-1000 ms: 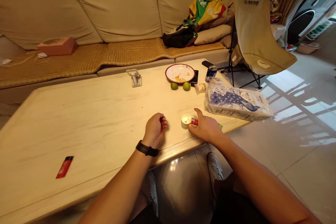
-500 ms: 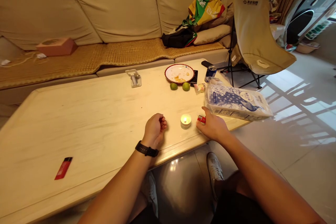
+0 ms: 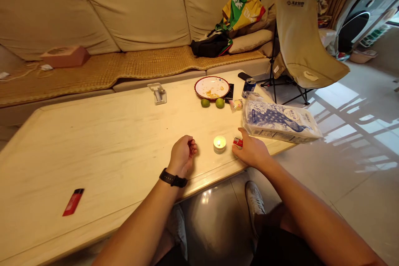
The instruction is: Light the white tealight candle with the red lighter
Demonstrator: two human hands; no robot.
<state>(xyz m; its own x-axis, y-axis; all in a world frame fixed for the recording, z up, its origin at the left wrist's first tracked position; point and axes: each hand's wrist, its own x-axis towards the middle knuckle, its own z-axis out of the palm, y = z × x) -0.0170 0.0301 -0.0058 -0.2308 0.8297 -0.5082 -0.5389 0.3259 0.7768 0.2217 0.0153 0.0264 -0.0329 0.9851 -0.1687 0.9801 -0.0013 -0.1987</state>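
A lit tealight candle (image 3: 220,144) stands on the pale table (image 3: 118,149) between my two hands. To its left, my left hand (image 3: 183,154) rests on its edge with the fingers curled in and nothing seen in them. A black watch is strapped round that wrist. On the candle's other side, my right hand (image 3: 252,149) grips a small red lighter (image 3: 238,142), whose metal top points left towards the candle. Part of this lighter is hidden by the fingers. Far to the left lies a flat red packet with a black end (image 3: 73,202).
Beyond my right hand lies a plastic-wrapped tissue pack (image 3: 280,120). Farther back are two green limes (image 3: 220,103), a red-rimmed plate (image 3: 212,86) with food scraps, a blue can (image 3: 249,86) and a white stand (image 3: 158,93). A sofa (image 3: 134,16) and folding chair (image 3: 307,45) stand behind.
The camera view has shifted very slightly. Both hands, the lighter and the burning candle keep the same places relative to each other.
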